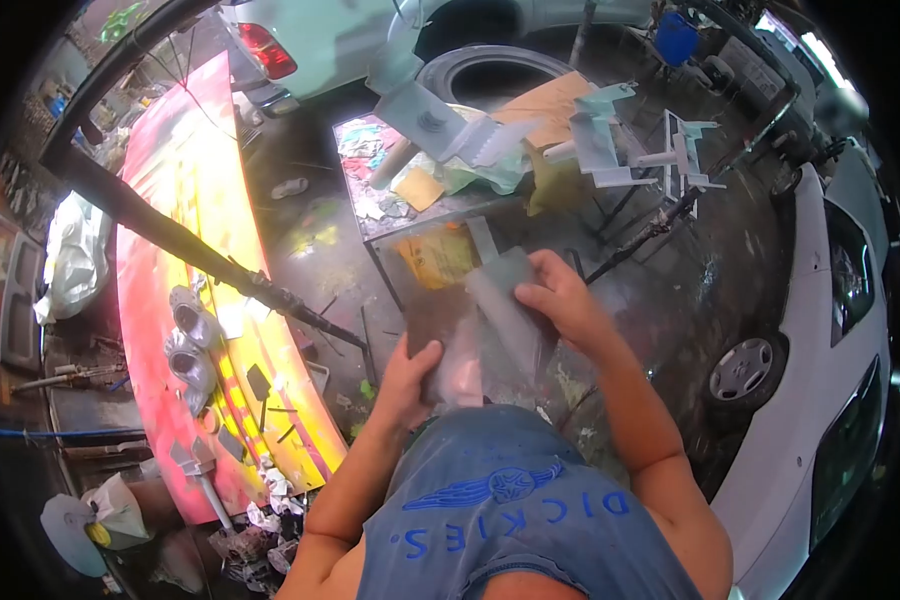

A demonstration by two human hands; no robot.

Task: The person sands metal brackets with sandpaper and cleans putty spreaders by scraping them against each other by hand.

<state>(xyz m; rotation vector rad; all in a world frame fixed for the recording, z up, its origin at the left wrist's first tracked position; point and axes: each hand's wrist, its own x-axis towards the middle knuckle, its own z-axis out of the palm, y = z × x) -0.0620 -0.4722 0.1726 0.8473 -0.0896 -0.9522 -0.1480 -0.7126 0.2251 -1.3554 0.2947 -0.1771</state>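
The head camera looks down past a blue shirt (pixel 510 525) (its "DICKIES." lettering reads upside down for us) to two bare hands working in front of the chest. Our left hand (pixel 406 382) grasps the near left edge of a brown sheet (pixel 438 322), its thumb lying over the top. Our right hand (pixel 566 304), farther out, pinches a grey piece (pixel 510 290) between thumb and fingers. Sheet and piece sit close together between the two hands, in front of the shirt; both are blurred, so we cannot tell whether they are joined or merely overlap.

Just beyond them stands a table (pixel 422 221), with pale panels (pixel 418 118), a small tan square (pixel 419 188) and brown cardboard (pixel 545 112) on top. A yellowish bag (pixel 438 256) shows below its front edge, and pale angular parts (pixel 597 145) stand toward the right. To our left lies a long pink and yellow board (pixel 160 190), carrying two silvery objects (pixel 192 350) and some small dark scraps; a dark bar (pixel 185 230) crosses over it. On our right is a white car (pixel 792 410). A tyre (pixel 490 62) lies behind the table, near a pale vehicle (pixel 340 45) with a red tail lamp (pixel 268 50).
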